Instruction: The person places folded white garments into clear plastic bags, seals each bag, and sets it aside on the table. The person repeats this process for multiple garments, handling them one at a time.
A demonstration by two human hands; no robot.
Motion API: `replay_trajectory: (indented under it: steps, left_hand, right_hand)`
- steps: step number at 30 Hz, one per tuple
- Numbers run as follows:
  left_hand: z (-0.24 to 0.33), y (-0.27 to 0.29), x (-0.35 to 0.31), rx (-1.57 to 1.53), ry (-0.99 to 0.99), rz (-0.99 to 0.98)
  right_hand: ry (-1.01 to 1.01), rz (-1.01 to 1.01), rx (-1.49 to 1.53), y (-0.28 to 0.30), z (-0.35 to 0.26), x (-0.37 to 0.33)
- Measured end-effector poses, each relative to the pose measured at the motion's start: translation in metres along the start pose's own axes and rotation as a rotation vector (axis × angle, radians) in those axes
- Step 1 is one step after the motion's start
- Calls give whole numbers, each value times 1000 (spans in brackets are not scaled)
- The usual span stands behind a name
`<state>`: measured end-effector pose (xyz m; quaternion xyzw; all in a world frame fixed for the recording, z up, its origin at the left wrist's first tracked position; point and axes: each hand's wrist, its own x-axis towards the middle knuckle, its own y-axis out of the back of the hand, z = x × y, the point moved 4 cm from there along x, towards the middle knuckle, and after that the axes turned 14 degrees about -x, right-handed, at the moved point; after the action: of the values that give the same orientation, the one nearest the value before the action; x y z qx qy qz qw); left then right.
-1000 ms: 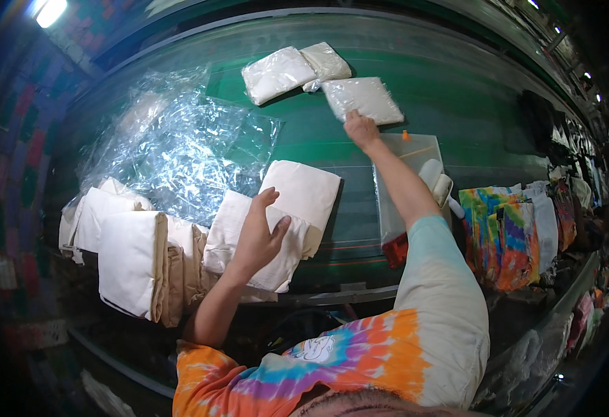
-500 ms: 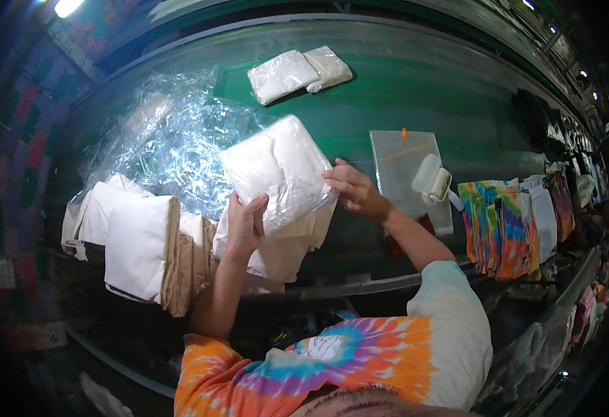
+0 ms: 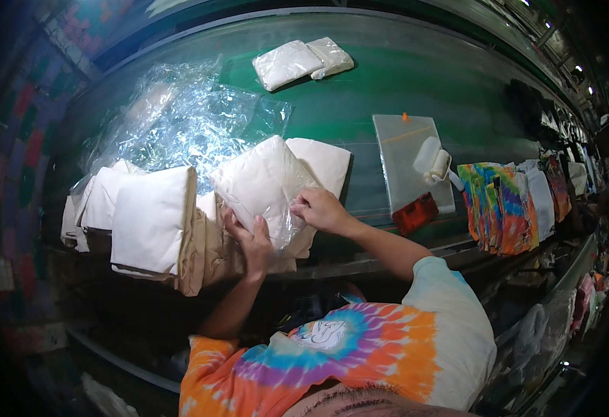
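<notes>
Folded white cloth in a clear plastic bag (image 3: 262, 170) is tilted between my two hands, just above the table's near edge. My left hand (image 3: 252, 240) grips its lower edge, thumb on top and fingers underneath. At its right side, the curled fingers of my right hand (image 3: 317, 210) pinch the loose plastic flap. Beneath the bag lies more folded cream cloth (image 3: 331, 161), partly covered by it. A stack of folded cream cloth (image 3: 150, 222) stands left of my left hand, overhanging the near edge.
A heap of loose clear plastic bags (image 3: 172, 125) spreads behind the stacks. Two bagged cloth bundles (image 3: 287, 64) lie far on the green table (image 3: 429, 76). To the right are a flat clear sheet (image 3: 394, 146), a white roller (image 3: 433, 163), a red box (image 3: 415, 213) and tie-dyed cloth (image 3: 502, 208).
The bagged cloth has come down and nearer to me. My right hand has moved inward from the bag's upper right corner, its fingers now curled on the flap. The red box shows more fully.
</notes>
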<state>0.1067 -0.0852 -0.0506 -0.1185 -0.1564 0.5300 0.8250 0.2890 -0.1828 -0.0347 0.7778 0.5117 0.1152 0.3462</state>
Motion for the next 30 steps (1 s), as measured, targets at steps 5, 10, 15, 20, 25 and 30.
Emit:
replay_trajectory:
  steps: [5,10,15,20,25,30]
  left_hand:
    - [50,-6,-18,850,-399,-207]
    - [83,-24,21,893,-520,-620]
    - [62,-34,47,915,-270,-804]
    - [31,-37,33,1041,-276,-631]
    - [2,-44,12,1220,-289,-537]
    - [-9,-43,3,1257,-289,-555]
  right_hand:
    - [85,-43,205,-9,-1,4]
    - [254,-239,444,-12,0,9]
    - [304,-252,313,-3,-6,5]
    - [33,-217,13,3,-7,-2]
    - [-52,-118,-143,0,0,1]
    - [-94,-22,-185,-12,-1,3]
